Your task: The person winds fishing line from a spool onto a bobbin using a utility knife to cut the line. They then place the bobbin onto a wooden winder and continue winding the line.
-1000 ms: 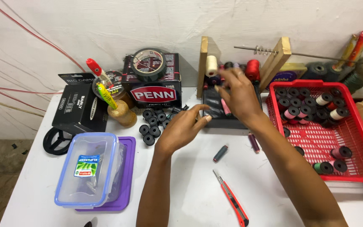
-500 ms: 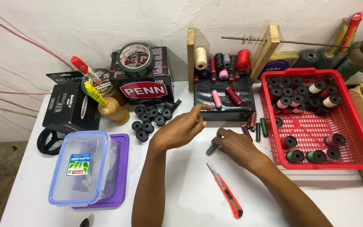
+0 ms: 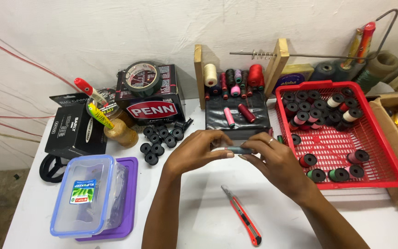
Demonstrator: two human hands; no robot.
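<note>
A single head-worn camera looks steeply down and forward, fairly close, over the white tabletop toward the pale back wall, probably from a seated position.

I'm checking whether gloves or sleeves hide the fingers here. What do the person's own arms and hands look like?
No gloves or sleeves show: both forearms are bare. The left hand wears nothing visible; the right hand has a thin ring on one finger.
</note>
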